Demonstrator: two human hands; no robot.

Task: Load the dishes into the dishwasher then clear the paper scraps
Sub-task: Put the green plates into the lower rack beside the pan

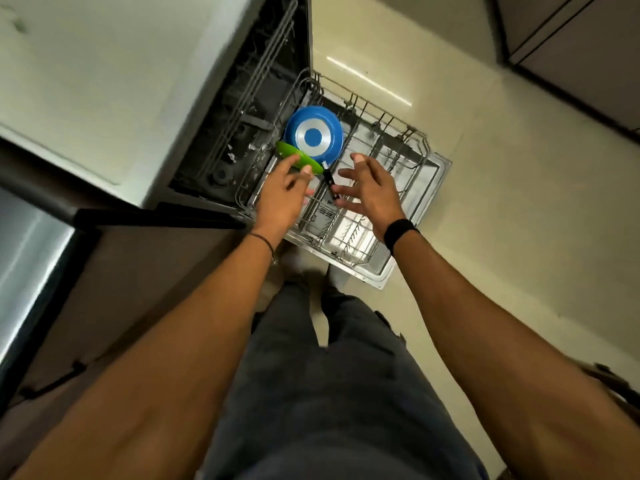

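While left hand (280, 194) pinches green plate (285, 150), right hand (372, 188) hovers splayed.

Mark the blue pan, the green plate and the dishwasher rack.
blue pan (313, 136): head view, centre of its upturned base.
green plate (286, 150): head view, its left rim.
dishwasher rack (420, 161): head view, right wire wall.

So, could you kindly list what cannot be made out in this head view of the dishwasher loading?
All in the head view:
1. green plate: its near part is covered by the left hand; grip or mere touch is unclear.
2. blue pan: its handle's end meets the spread fingertips of the right hand; contact is unclear.
3. dishwasher tub: too dark to tell its contents.
4. Paper scraps: none in view.
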